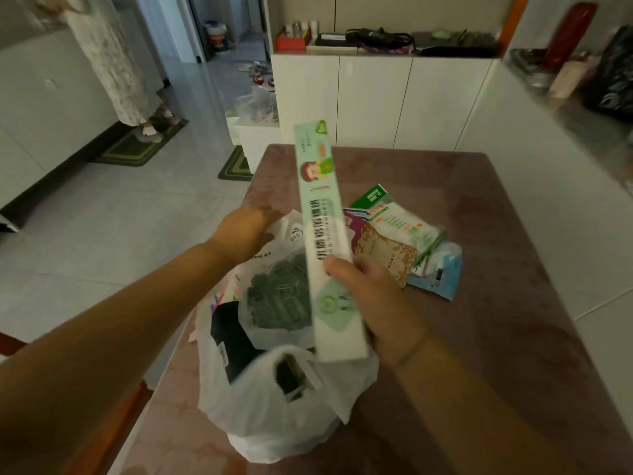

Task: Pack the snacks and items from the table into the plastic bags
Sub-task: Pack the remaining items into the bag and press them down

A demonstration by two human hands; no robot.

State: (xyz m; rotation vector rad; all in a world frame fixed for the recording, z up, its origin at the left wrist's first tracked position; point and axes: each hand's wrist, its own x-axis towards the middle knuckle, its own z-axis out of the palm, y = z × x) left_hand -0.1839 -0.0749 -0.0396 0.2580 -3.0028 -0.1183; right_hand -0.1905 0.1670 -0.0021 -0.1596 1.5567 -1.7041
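Right hand (371,296) grasps a long pale-green box (320,214) near its lower end, thumb across the printed face. The box is tilted, its far end high over the tabletop (496,320), its near end just above the mouth of the white plastic bag (274,416). Left hand (248,231) pinches the bag's far rim and holds it up. The bag sits at the near edge, with a green-printed pouch (279,298) and something dark already inside. A heap of snack packets (394,248) lies beside it on my right, not yet packed. As I judge it, the step in hand is getting the box in. It is longer than the opening looks wide, so I should lead with the near end, slide it down along the side wall beside the pouch, and keep the rim pulled taut and wide. Corners could snag or split the thin plastic, so go slow and don't force it.
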